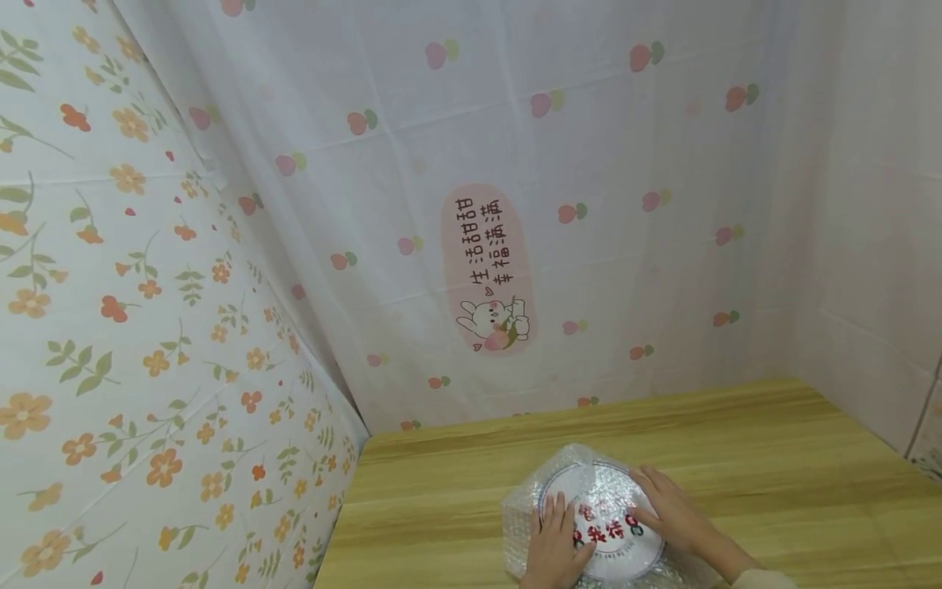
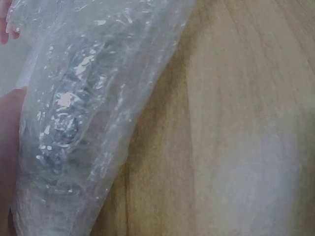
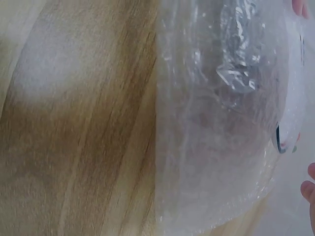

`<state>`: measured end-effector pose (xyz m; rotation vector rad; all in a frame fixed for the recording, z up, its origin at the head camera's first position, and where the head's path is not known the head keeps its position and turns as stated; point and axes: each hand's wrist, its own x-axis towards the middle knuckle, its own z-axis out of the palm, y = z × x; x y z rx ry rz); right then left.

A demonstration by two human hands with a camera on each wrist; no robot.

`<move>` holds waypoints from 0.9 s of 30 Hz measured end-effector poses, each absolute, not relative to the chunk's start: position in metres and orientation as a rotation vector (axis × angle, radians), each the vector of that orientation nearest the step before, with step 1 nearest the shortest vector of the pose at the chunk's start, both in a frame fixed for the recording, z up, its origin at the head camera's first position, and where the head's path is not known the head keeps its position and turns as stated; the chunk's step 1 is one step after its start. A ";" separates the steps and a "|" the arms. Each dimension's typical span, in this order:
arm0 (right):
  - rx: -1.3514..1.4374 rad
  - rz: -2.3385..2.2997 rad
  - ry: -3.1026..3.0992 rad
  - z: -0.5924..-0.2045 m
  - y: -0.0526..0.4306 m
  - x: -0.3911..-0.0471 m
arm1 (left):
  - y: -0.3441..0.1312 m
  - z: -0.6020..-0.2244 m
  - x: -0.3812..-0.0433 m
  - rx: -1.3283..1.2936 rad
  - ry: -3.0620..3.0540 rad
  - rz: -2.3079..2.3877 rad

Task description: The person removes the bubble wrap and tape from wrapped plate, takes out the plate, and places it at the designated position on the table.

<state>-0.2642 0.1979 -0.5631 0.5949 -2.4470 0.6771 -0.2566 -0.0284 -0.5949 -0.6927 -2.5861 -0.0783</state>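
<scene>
A round white plate-like piece (image 1: 611, 560) with a dark rim line and red lettering lies near the front of the table, wrapped in bubble wrap (image 1: 522, 511). My left hand (image 1: 555, 548) rests on its left side, fingers extended over the wrap. On the right side lies my right hand (image 1: 680, 519), its fingers spread across the edge and the thumb toward the lettering. The left wrist view has the shiny bubble wrap (image 2: 69, 108) beside part of a hand (image 2: 7, 157). Layered wrap (image 3: 211, 147) also fills the middle of the right wrist view, with fingertips at the right border.
The wood-grain tabletop (image 1: 434, 483) extends to both sides and behind the package. A white curtain (image 1: 611, 270) with printed fruit hangs behind it. Flowered cloth (image 1: 169, 343) stands along the left, and a pale wall (image 1: 868, 245) along the right.
</scene>
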 end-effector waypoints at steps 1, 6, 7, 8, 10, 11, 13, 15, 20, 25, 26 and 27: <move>0.593 0.677 -2.450 -0.563 0.198 -0.264 | -0.028 -0.595 -0.256 -0.696 -2.594 -0.080; 0.578 0.678 -2.486 -0.566 0.197 -0.263 | -0.029 -0.595 -0.257 -0.706 -2.642 -0.091; 0.576 0.682 -2.494 -0.566 0.196 -0.263 | -0.029 -0.595 -0.257 -0.706 -2.648 -0.092; 0.574 0.682 -2.498 -0.567 0.196 -0.263 | -0.029 -0.595 -0.257 -0.706 -2.651 -0.088; 0.571 0.691 -2.501 -0.568 0.196 -0.263 | -0.029 -0.594 -0.257 -0.703 -2.650 -0.075; 0.563 0.673 -2.507 -0.569 0.196 -0.263 | -0.029 -0.594 -0.257 -0.701 -2.647 -0.068; 0.567 0.674 -2.493 -0.570 0.196 -0.263 | -0.029 -0.593 -0.256 -0.696 -2.645 -0.054; 0.581 0.663 -2.477 -0.571 0.196 -0.263 | -0.029 -0.594 -0.256 -0.693 -2.650 -0.050; 0.632 0.600 -2.455 -0.570 0.195 -0.263 | -0.031 -0.607 -0.261 -0.691 -2.601 -0.034; 0.655 0.525 -2.491 -0.566 0.195 -0.263 | -0.032 -0.608 -0.261 -0.688 -2.598 0.002; 0.655 0.523 -2.500 -0.566 0.195 -0.262 | -0.032 -0.607 -0.261 -0.688 -2.610 0.010; 0.656 0.522 -2.501 -0.566 0.195 -0.262 | -0.031 -0.599 -0.257 -0.688 -2.651 -0.004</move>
